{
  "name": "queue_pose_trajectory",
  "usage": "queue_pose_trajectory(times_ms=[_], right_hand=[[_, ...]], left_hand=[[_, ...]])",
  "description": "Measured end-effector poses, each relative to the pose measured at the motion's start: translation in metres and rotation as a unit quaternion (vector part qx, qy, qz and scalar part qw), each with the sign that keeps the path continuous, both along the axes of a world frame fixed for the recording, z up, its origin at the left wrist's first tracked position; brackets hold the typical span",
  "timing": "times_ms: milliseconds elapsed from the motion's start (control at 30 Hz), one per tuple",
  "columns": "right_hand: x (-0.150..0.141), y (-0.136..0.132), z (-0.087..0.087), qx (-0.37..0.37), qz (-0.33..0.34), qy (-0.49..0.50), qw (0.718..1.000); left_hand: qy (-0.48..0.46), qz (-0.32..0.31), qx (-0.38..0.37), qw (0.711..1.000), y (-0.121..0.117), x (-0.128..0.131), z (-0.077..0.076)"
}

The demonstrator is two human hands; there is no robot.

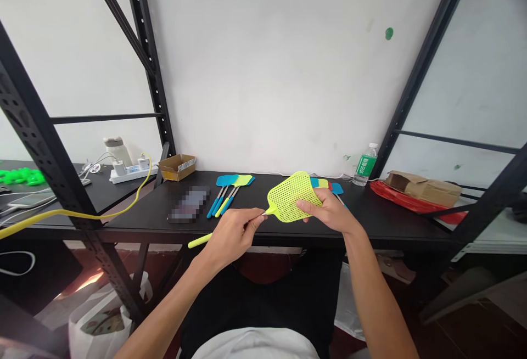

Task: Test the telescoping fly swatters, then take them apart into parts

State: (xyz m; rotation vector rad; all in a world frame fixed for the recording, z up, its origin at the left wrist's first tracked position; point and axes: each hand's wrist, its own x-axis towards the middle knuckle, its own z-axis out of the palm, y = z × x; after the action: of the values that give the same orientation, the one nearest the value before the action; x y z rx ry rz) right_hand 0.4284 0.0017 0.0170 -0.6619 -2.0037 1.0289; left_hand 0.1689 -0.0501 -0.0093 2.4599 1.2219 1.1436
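A yellow-green fly swatter point(289, 197) is held across my front, above the near edge of the black table. My left hand point(236, 234) is closed around its thin shaft, close to the perforated head; the yellow-green handle end sticks out at lower left. My right hand point(326, 209) pinches the far side of the head, thumb on top. Several swatters with blue and yellow-green heads point(227, 180) lie side by side on the table, left of centre. Behind my right hand, more swatters point(336, 188) in blue, yellow and red lie partly hidden.
On the black table point(255, 227) are a blurred-out dark flat object point(190, 204), a small cardboard box point(177, 167) and a water bottle point(365, 165). Black metal posts stand at both sides. A yellow cable point(123, 212) crosses at left; a red bag with brown cardboard point(422, 189) lies right.
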Motion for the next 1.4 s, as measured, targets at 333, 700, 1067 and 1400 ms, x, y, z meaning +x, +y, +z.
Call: queue_pose_trajectory(times_ms=[333,700,1067,1400], right_hand=[[0.007,0.005,-0.001,0.015,-0.004,-0.022,1.000],[0.006,0.004,-0.002,0.016,-0.006,-0.014,1.000],[0.012,0.012,-0.003,0.039,-0.041,0.015,0.998],[0.000,0.008,-0.005,0.020,-0.024,0.027,0.999]], left_hand=[[-0.007,0.004,-0.060,0.998,0.001,-0.001,0.002],[-0.030,0.034,-0.060,0.997,0.005,-0.002,-0.006],[0.019,-0.018,-0.070,0.997,0.002,-0.012,0.012],[-0.016,0.000,-0.086,0.996,0.000,-0.006,0.005]])
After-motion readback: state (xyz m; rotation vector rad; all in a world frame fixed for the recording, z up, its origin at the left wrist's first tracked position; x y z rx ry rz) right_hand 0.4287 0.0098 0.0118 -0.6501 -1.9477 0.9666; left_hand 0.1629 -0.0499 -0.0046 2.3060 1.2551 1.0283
